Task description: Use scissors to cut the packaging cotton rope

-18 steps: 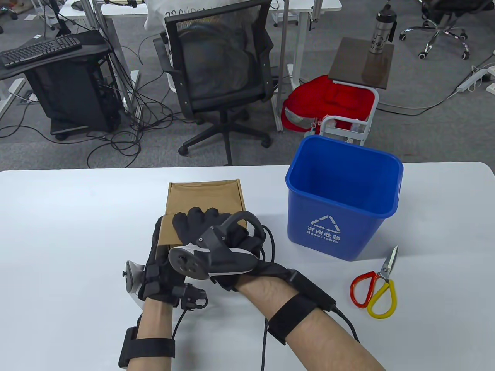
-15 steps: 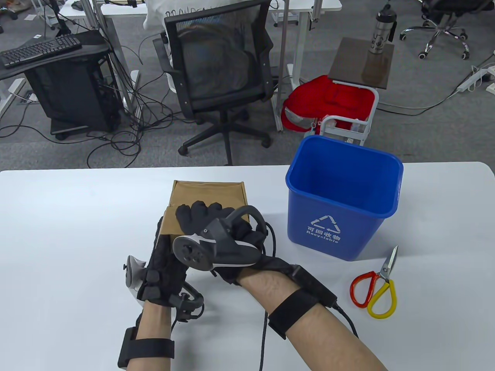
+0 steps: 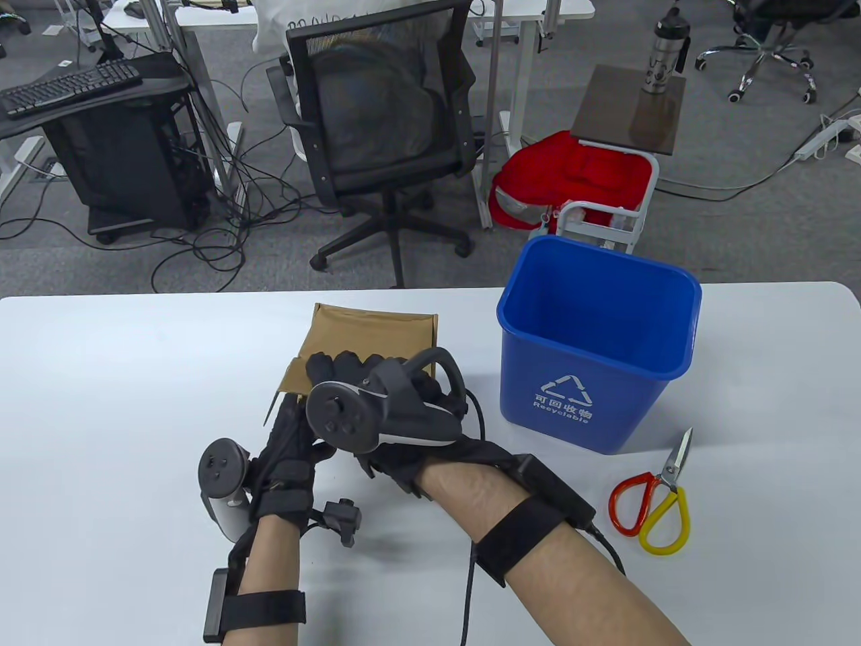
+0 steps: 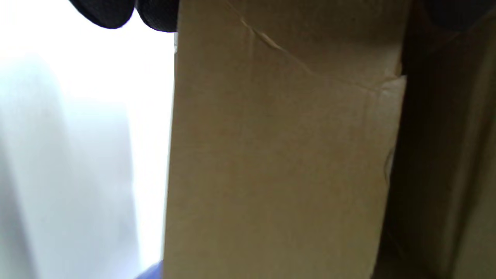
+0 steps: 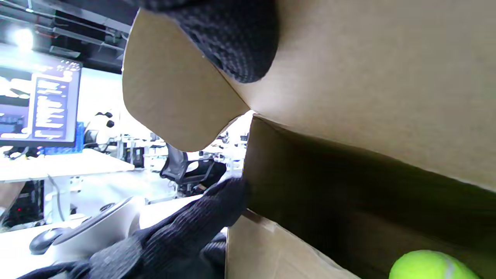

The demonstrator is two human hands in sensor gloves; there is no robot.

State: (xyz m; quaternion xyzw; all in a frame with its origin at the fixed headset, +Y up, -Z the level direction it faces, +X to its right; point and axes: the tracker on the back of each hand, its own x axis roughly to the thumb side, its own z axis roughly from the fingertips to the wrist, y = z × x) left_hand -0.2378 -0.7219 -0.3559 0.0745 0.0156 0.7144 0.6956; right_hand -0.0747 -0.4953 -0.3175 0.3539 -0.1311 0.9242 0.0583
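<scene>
Rope: no packaging cotton rope can be made out in any view; its place cannot be told. If it is present, it is judged to be hidden by the hands or the box.
Box: a brown cardboard box (image 3: 366, 336) is seen at centre frame of the table view, on the white table (image 3: 101, 377), with its lid flap raised. A yellow-green tennis ball (image 5: 430, 265) is visible inside at the lower right of the right wrist view.
Scissors: the red-and-yellow-handled scissors (image 3: 651, 494) lie untouched at the lower right of the table view, just beside the blue recycling bin (image 3: 592, 356) and well apart from both hands.
Step in hand: the box is being handled at its opening; cutting is judged not yet begun, since the scissors are not held.
Next move: the rope must be located and exposed, and the scissors must be fetched by one hand while the box is steadied by the other.
Left hand: the left hand (image 3: 286, 464) is placed at the near left corner of the box, fingers extended straight against the cardboard edge; nothing is clamped.
Right hand: the right hand (image 3: 377, 397) is laid over the lid from the lower centre, fingers curled over the flap and gripping it; one fingertip (image 5: 232, 42) presses on the cardboard in the right wrist view.
</scene>
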